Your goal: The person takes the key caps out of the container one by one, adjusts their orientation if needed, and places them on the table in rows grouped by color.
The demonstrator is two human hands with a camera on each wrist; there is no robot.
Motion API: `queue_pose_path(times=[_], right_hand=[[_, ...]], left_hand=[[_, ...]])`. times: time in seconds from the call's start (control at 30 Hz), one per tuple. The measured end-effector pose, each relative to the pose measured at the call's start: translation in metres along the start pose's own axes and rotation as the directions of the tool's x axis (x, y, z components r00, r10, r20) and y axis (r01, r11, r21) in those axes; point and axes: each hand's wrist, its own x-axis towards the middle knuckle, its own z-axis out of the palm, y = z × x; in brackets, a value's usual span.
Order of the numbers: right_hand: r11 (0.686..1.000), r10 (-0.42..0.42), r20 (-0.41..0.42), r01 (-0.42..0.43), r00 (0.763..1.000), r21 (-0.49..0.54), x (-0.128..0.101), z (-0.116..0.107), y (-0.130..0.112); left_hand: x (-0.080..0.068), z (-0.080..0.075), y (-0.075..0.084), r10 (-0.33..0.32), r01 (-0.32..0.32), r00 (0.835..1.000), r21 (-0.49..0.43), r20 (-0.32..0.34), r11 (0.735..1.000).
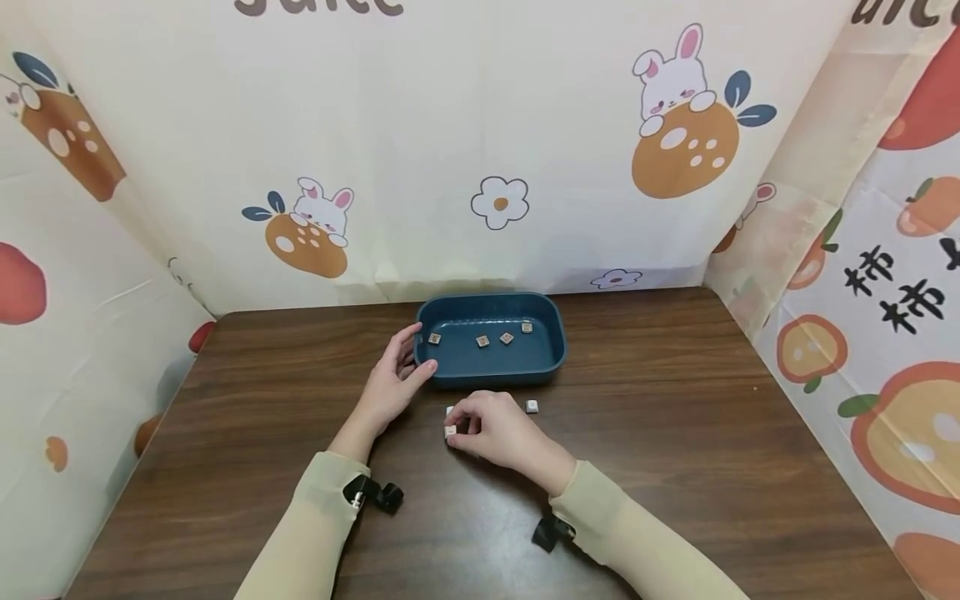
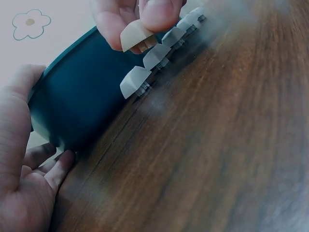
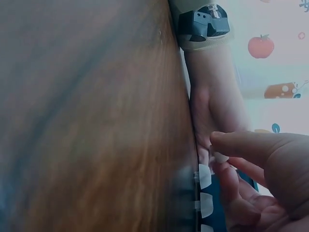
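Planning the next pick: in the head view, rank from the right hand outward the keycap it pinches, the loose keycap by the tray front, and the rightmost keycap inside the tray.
1. Pinched keycap, at the right hand's fingertips.
2. Loose keycap, on the table before the tray.
3. Rightmost tray keycap, inside, toward the back.

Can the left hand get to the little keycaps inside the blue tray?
Probably yes. The left hand rests on the corner of the blue tray, which is open on top, and nothing covers the keycaps inside.
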Motion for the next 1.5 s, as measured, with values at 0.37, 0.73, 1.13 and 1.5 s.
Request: queue_pose_path(times=[0.37,0.73,1.13,1.5], right_hand=[[0.999,0.005,0.014,-0.005,1.000,-0.039,0.000,0.001,0.001],[1.000,-0.014,0.037,0.014,0.999,-0.013,-0.001,0.003,0.005],[1.000,-0.005,0.062,0.005,0.998,0.001,-0.001,0.005,0.006],[1.000,-0.015,0.061,0.016,0.998,-0.018,-0.001,0.005,0.005]], left_hand=[[-0.006,0.000,0.009,0.032,-0.032,0.999,-0.030,0.013,0.999],[-0.007,-0.001,0.014,0.015,-0.015,1.000,-0.028,0.017,0.999],[-0.005,-0.002,0.012,0.034,-0.034,0.999,-0.028,0.017,0.999],[-0.006,-0.003,0.013,0.028,-0.027,0.999,-0.024,0.020,0.999]])
